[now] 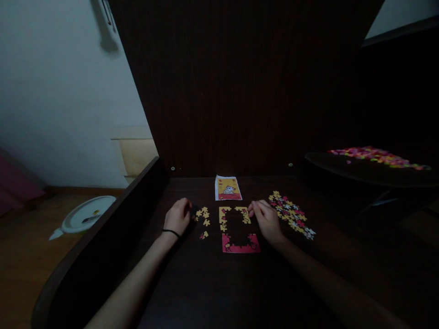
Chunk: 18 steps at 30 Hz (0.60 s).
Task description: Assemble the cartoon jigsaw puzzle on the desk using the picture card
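Two bare forearms enter from the near edge of the surface, a dark wooden top. The left hand, with a black band at the wrist, rests knuckles-up and curled, toward the left edge; whether it grips anything cannot be told. Just beside its fingers lie a few loose pieces, yellow. The right hand lies palm-down, fingers close together, fingertips at the far right corner of the frame; whether a piece is pinched there cannot be told. The frame, a part-built puzzle border, lies flat at mid-surface between the hands: red on its near side, yellow on its far side, hollow within. A card lies beyond it, near the far edge below the back panel. A pile of unsorted pieces lies just right of the right hand. Off the right edge, a second table carries bright pieces; off the left edge, a white dish sits on the floor.
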Tool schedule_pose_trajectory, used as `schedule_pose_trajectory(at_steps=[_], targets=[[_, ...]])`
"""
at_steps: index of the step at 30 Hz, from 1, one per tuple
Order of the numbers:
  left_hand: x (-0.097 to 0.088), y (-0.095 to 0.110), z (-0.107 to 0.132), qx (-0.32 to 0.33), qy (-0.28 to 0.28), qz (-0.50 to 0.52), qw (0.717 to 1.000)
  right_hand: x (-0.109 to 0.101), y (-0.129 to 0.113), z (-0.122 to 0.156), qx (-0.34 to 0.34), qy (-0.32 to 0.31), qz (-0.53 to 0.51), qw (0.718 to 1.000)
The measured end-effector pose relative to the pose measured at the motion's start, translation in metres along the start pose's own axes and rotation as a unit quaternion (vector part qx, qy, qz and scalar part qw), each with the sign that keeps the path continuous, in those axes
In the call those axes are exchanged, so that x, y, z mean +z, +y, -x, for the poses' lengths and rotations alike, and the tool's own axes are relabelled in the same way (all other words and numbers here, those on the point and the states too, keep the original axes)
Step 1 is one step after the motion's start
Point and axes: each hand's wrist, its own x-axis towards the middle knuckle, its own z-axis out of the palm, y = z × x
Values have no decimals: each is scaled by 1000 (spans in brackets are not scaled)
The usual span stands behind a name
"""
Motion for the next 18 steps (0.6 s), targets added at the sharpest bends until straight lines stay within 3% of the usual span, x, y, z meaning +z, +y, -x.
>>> schedule_pose_trajectory(at_steps=[7, 18], targets=[[-5, 0, -2, -34, -132, -52, 989, 0, 0, -1, -2, 4, 9, 1000], [-5, -4, -2, 14, -162, -68, 984, 1, 2, -1, -9, 0, 5, 1000]])
